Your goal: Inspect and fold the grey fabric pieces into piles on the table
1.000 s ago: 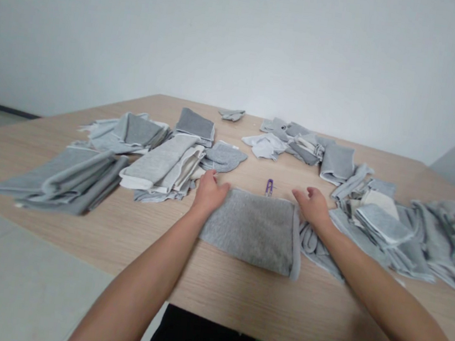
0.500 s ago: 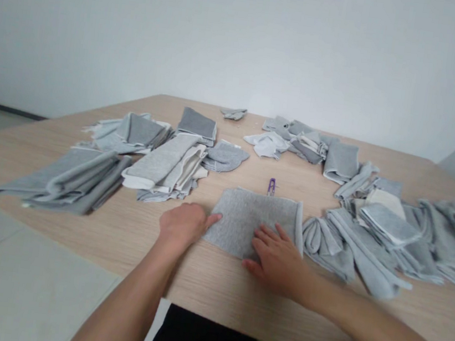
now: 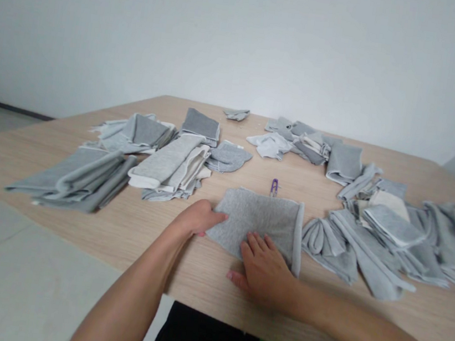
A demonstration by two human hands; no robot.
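A piece of grey cloth (image 3: 266, 215) lies flat near the front edge of the table. My left hand (image 3: 198, 218) is closed at its left edge, thumb on top and the other fingers curled, partly hidden. Palm down, my right hand (image 3: 263, 267) rests on the front part of the cloth with its fingers stretched out. Just behind the cloth's far edge lies a small purple tool (image 3: 274, 187) that looks like thread snips; its near end meets the cloth's edge.
On the left are folded grey cloths (image 3: 84, 179) and a pale stack (image 3: 169, 168). A rounded grey piece (image 3: 228, 156) lies beside it. More cloths (image 3: 392, 223) crowd the right side. White and grey scraps (image 3: 270, 144) sit farther back. The wooden table (image 3: 212, 286) stands before a wall.
My right hand has slid slightly left and nearer to me across the cloth. My left hand has turned, its thumb now farther over the cloth's left edge. The view has shifted slightly.
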